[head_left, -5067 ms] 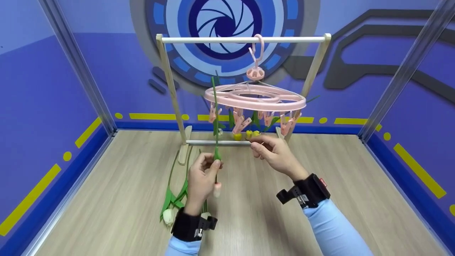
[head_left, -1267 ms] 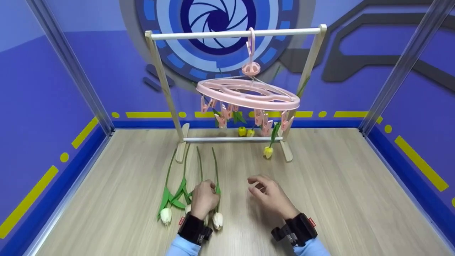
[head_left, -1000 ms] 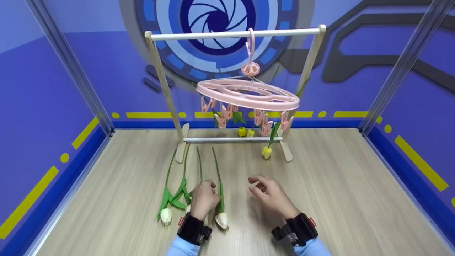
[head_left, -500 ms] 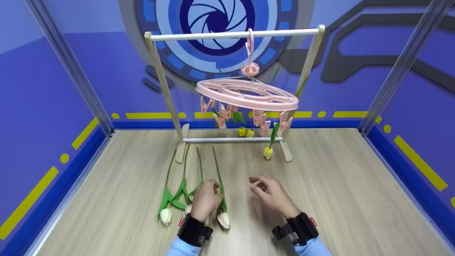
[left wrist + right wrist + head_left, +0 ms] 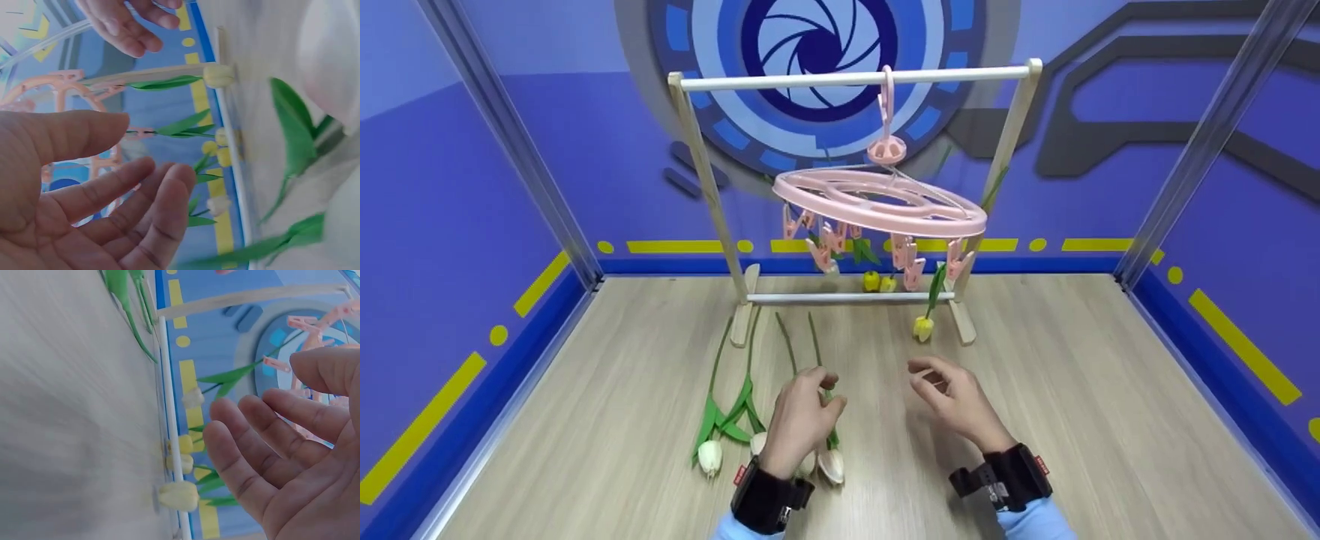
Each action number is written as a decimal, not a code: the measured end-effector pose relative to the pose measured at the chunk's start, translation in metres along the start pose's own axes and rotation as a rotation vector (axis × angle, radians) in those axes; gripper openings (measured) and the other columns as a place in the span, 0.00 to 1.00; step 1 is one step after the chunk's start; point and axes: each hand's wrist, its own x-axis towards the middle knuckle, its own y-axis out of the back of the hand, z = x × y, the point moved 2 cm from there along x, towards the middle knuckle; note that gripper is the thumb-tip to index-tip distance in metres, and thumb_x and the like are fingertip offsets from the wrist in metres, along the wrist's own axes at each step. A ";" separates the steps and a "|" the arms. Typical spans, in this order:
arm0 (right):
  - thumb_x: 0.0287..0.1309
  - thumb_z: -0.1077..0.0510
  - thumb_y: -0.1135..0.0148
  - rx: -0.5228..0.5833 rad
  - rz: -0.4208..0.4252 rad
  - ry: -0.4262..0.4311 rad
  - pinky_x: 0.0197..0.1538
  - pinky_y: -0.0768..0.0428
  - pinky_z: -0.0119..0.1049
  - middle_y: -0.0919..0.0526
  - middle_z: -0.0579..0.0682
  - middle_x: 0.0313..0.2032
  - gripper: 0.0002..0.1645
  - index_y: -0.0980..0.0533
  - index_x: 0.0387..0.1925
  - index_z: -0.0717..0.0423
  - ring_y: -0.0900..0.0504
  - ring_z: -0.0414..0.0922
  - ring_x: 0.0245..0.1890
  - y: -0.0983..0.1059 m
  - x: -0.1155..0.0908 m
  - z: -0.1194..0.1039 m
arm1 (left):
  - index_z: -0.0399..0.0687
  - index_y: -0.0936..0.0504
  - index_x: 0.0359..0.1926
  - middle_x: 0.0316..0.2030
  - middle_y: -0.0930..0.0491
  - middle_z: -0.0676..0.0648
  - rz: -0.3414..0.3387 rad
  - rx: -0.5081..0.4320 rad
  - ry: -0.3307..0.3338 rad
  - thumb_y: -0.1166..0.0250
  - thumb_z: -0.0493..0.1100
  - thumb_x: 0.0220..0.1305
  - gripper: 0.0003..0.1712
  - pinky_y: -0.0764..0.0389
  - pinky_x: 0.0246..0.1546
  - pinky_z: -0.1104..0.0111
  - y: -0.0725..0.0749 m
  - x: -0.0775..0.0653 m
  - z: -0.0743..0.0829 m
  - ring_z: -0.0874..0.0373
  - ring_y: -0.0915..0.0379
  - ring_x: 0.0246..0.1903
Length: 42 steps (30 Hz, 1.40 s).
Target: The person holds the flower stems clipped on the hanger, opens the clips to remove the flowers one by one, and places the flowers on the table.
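Your left hand (image 5: 802,416), at lower centre of the head view, has its fingers loosely parted and its thumb apart; it holds nothing. Your right hand (image 5: 964,405), right of lower centre, is likewise relaxed, gap wide, and holds nothing.

Note the change: the pale tulip (image 5: 831,466) you earlier held with its stem up now lies on the table (image 5: 1110,420), just beside the left hand, and your right hand has shifted rightward. Judging by this, that flower's laying-down is complete.

The pale tulip is cream with a faint pink tint; its bloom points toward the bottom of the frame. Three white tulips (image 5: 710,456) lie to its left, partly covered by your hand.

At upper centre, the pink hanger (image 5: 900,225) hangs tilted from the rack (image 5: 810,80); below its right end, a yellow tulip (image 5: 922,328) hangs bloom down.
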 end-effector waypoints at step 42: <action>0.67 0.61 0.31 -0.120 0.270 0.102 0.41 0.23 0.22 0.16 0.62 0.46 0.18 0.20 0.53 0.67 0.14 0.55 0.40 0.101 0.085 -0.039 | 0.39 0.18 0.57 0.49 0.18 0.42 0.070 -0.018 -0.371 0.32 0.37 0.69 0.18 0.19 0.46 0.64 -0.006 0.049 0.111 0.53 0.21 0.46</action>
